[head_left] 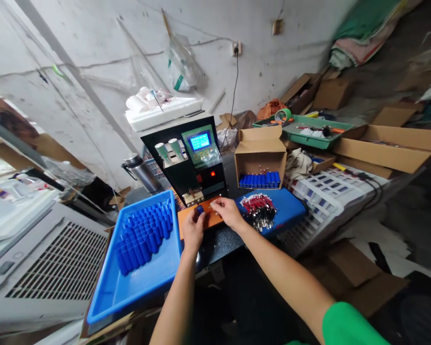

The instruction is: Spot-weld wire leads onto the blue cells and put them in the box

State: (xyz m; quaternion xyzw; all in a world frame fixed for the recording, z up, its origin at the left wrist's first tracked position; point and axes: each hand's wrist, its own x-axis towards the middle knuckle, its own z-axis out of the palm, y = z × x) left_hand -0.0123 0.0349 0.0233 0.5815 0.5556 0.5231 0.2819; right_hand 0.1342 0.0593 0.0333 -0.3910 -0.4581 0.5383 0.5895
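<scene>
My left hand point(193, 229) is closed around a blue battery cell point(200, 209) over an orange board point(212, 219). Just to its right, the fingers of my right hand point(227, 212) are pinched together; what they hold is too small to make out. Both hands are in front of a black spot-welding machine point(179, 179) with a lit blue display point(200, 141). On the left, a blue tray point(136, 290) carries rows of upright blue cells point(143, 239). A pile of red and black wire leads point(260, 210) lies on a blue surface point(289, 209) right of my right hand.
An open cardboard box point(260, 139) behind the leads contains stacked blue cells point(259, 179). A steel flask point(143, 173) stands left of the machine. At the right are a white plastic crate point(321, 191) and a green tray point(309, 139) of tools.
</scene>
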